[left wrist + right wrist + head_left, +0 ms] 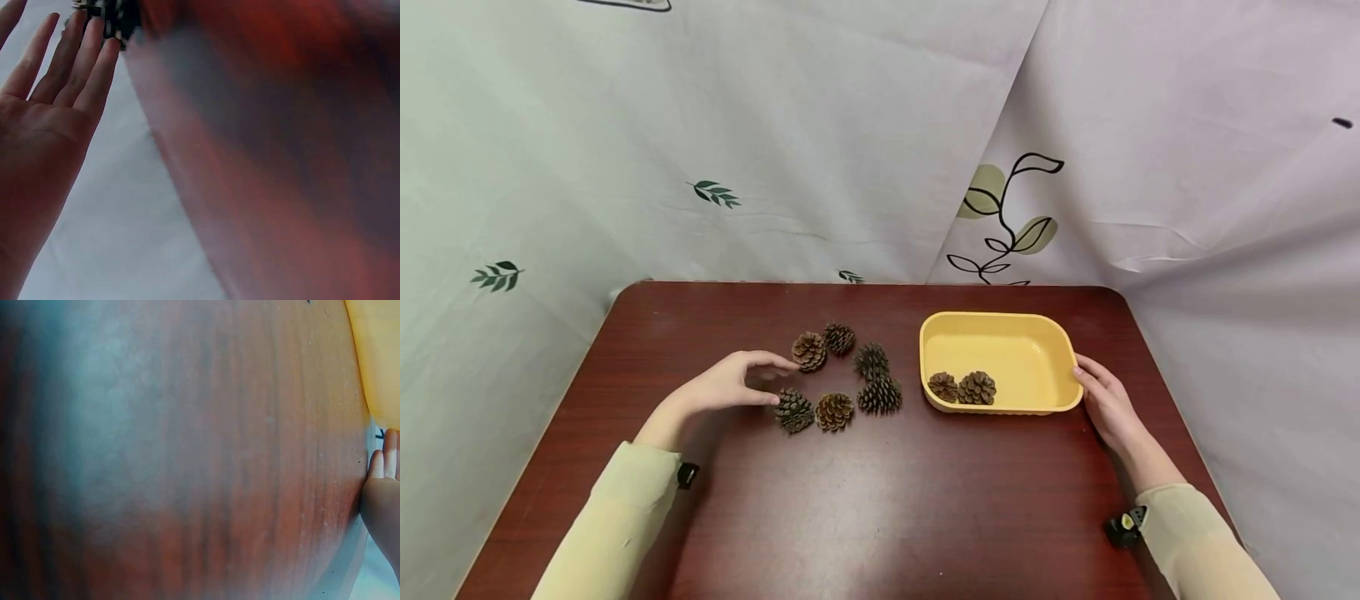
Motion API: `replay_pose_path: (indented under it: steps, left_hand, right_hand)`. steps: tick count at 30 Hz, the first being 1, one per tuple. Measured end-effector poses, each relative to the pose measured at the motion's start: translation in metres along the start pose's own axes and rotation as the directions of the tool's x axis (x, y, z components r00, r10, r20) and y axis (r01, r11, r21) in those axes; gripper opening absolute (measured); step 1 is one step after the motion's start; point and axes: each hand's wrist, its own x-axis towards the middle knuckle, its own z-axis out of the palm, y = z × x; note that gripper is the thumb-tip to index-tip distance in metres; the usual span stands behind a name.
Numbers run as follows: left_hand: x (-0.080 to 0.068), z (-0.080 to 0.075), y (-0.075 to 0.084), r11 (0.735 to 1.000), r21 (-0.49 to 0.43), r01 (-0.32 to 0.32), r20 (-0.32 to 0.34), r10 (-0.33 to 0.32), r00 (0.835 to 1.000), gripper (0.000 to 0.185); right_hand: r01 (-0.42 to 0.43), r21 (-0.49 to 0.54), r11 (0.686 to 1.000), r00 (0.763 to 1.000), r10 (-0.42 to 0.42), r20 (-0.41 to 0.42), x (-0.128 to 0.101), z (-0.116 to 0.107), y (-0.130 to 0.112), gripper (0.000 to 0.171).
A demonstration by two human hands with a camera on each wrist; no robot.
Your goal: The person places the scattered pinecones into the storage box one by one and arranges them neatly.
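Several brown pine cones lie in a loose ring on the dark red table (880,500). My left hand (778,382) hovers open at the ring's left side, its fingers reaching toward one pine cone (808,351) and its thumb close to another cone (793,410); it holds nothing. In the left wrist view the left hand (62,69) shows straight fingers with a dark cone (106,15) just past the tips. A yellow tray (1052,350) holds two cones (943,386) (977,387). My right hand (1093,392) rests open against the tray's right end.
Pale curtains printed with leaves hang close behind and beside the table. The table's rounded edge runs just right of my right hand (382,462), beside the yellow tray corner (375,356). Bare tabletop lies in front of the cones.
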Motion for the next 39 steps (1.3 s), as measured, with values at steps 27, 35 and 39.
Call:
replay_pose_path:
  steps: [27, 35, 39]
  left_hand:
    - [-0.007, 0.017, -0.022, 0.996, -0.073, 0.054, 0.063, -0.05, 0.997, 0.052]
    - [-0.007, 0.02, -0.026, 0.992, -0.108, 0.06, 0.03, -0.057, 0.998, 0.047]
    - [-0.008, 0.021, -0.027, 0.99, -0.119, 0.072, 0.014, -0.071, 0.997, 0.047]
  right_hand:
    - [-0.007, -0.001, 1.0, 1.0, 0.007, -0.002, 0.001, 0.0, -0.001, 0.04]
    - [-0.004, 0.0, 1.0, 1.0, 0.004, -0.005, 0.0, 0.001, -0.001, 0.039]
    - [-0.005, -0.003, 1.0, 1.0, 0.005, -0.008, 0.0, 0.001, -0.001, 0.039]
